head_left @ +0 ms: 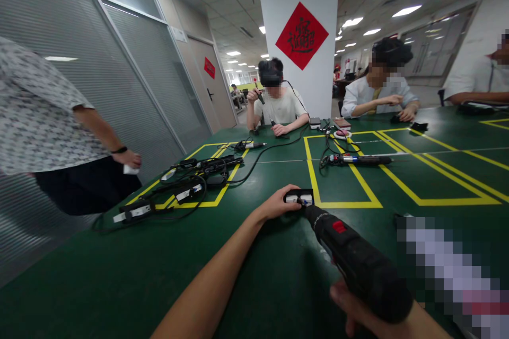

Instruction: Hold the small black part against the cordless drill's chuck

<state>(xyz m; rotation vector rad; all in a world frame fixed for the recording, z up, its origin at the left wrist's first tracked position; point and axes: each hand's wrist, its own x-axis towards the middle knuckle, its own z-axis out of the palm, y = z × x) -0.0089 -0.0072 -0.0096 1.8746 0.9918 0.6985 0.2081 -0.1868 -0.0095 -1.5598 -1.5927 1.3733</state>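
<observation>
A black cordless drill (pixel 358 262) with a red switch on top is gripped by my right hand (pixel 358 304), its fingers wrapped round the handle and partly hidden beneath the body. The drill's front end points away from me and meets a small black case (pixel 299 192) with white parts inside. My left hand (pixel 278 203) holds that case from its left side, fingers along its edge. Whether the bit touches a screw is too small to tell.
Black devices with cables (pixel 194 180) lie at the left on the green table (pixel 254 254). A long tool (pixel 360 160) rests beyond the case on the right. People in headsets sit across the table; a person (pixel 55 111) stands at the left. A blurred object lies right.
</observation>
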